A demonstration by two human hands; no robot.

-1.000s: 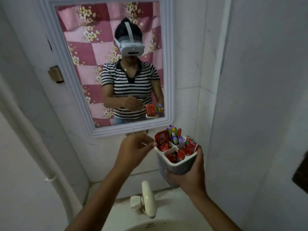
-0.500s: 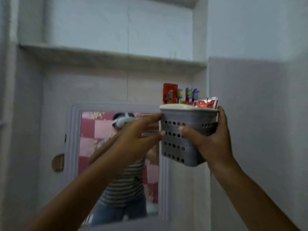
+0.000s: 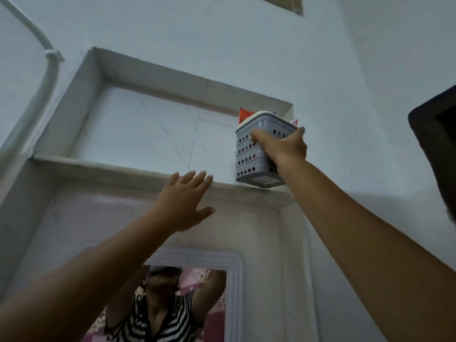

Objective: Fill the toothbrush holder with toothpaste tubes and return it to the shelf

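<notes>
We have the grey perforated plastic toothbrush holder at the right end of the pale stone shelf ledge, its base apparently just above or touching the edge, red toothpaste tubes poking from its top. It looks light and rigid, though top-heavy; we'd grip it around the walls. Our right hand wraps its side, fingers curled around. Our left hand hovers left of the holder, fingers spread, holding nothing.

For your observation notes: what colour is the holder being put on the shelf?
Grey, with rows of round holes and a pale rim; the holder shows in the head view.
</notes>
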